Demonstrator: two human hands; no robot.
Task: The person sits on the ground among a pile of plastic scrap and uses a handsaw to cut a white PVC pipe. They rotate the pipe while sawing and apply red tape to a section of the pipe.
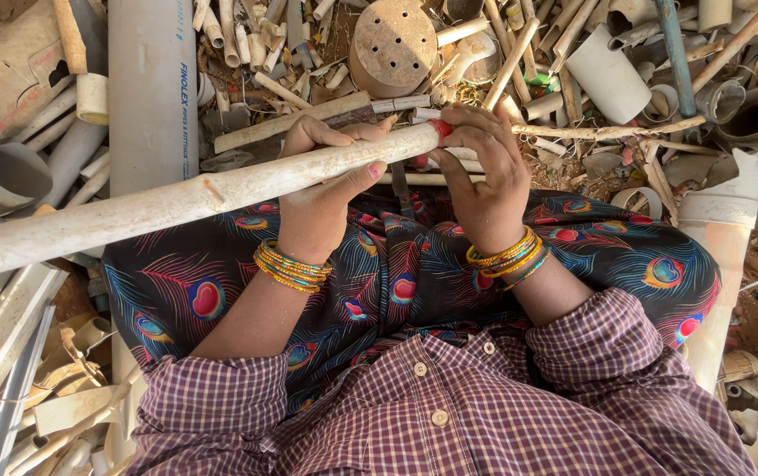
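The left hand [322,189] was clenched around a long, dirty white pipe [176,201], fingers curled over its top and thumb underneath. The pipe ran across the lap from the 9 o'clock edge of the view up to its end near centre, tilted slightly upward toward 2 o'clock. The right hand [480,172] was closed on that end, fingertips pressed around a small red piece [440,130] at the tip; whether this was a cap or tape could not be determined. Both wrists carried stacked yellow and green bangles [291,267]. The lap was covered by dark cloth with a peacock-feather print [397,282]. Scrap pipe offcuts [247,40] lay heaped from 10 to 2 o'clock, with a perforated brown round cover [394,44] at 12 o'clock and a wide grey pipe [152,88] at 11 o'clock.
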